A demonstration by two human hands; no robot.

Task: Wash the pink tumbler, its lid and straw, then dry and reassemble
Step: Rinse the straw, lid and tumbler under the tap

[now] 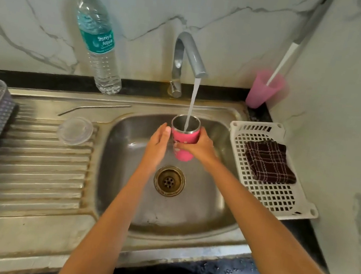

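Right hand (199,147) is wrapped around the pink tumbler (184,141), gripping its middle and keeping it upright over the sink (187,212) basin — the faucet (189,55) stream runs straight into its open mouth. Left hand (157,144) is flat and open, fingers just beside the tumbler's left side; can't tell if it touches. Clear lid (75,131) and metal straw (94,108) sit on the drainboard, well left of both hands.

A water bottle (98,39) is standing at about ten o'clock from the sink (120,198), and its teal label is showing white lettering that seems to read "Sariya Aqua"; the smaller print beneath is staying too blurred to read.
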